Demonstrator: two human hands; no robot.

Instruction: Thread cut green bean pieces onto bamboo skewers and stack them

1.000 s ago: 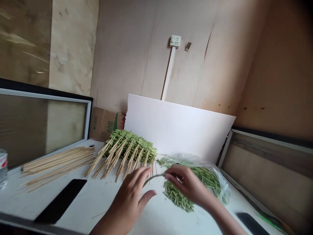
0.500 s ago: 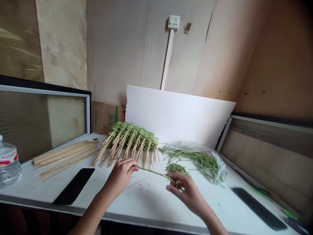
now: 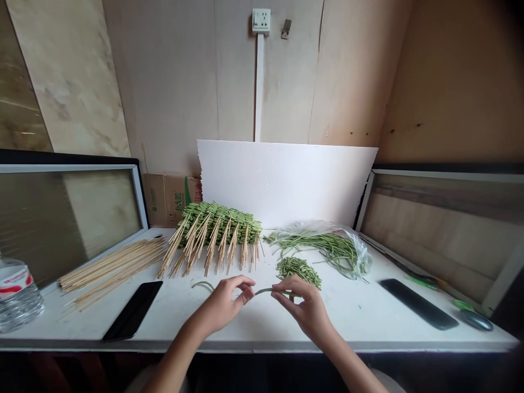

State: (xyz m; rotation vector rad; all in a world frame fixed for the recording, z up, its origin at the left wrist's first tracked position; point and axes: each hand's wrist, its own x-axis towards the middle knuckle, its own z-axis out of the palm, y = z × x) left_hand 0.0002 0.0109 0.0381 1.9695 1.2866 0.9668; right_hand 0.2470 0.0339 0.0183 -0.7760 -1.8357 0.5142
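My left hand (image 3: 226,302) and my right hand (image 3: 303,304) both pinch one long green bean (image 3: 264,291) above the white table (image 3: 254,322), the hands close together. The bean's free end (image 3: 203,284) curls out to the left of my left hand. Just behind my right hand lies a small heap of cut bean pieces (image 3: 298,269). Further back are skewers threaded with bean pieces (image 3: 216,232), and a clear plastic bag of long beans (image 3: 327,245).
Bare bamboo skewers (image 3: 112,266) lie at the left, a black phone (image 3: 133,309) in front of them, a water bottle (image 3: 16,292) at the far left edge. A second black phone (image 3: 417,303) and green-handled scissors (image 3: 446,300) lie at the right. A white board (image 3: 282,180) leans against the wall.
The camera has tilted down and levelled. My hands drew the bean out of the pile towards me, then came closer together along it.
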